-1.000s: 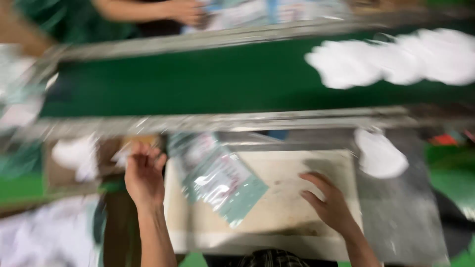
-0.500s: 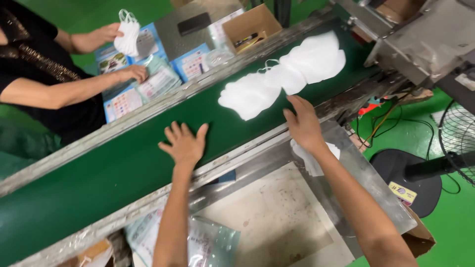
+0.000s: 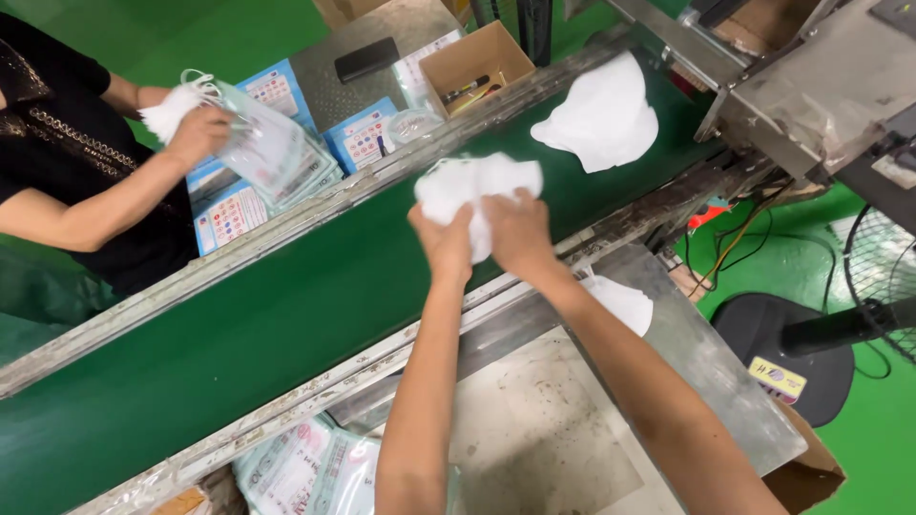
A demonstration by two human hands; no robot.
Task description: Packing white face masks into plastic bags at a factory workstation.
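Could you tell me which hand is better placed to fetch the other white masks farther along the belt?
Right, probably. The right hand grips the white mask stack on the side nearer the loose masks; the left hand is farther away.

belt: green conveyor (image 3: pixel 239 315) | on it: 1 white mask pile (image 3: pixel 601 119)

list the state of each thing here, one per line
left hand: closed on the white masks
right hand: closed on the same masks
white masks: bunched, lifted over the green belt
second mask pile: lying loose on the belt
cardboard box: open, pens inside
co-worker's hand: holding masks at a clear bag
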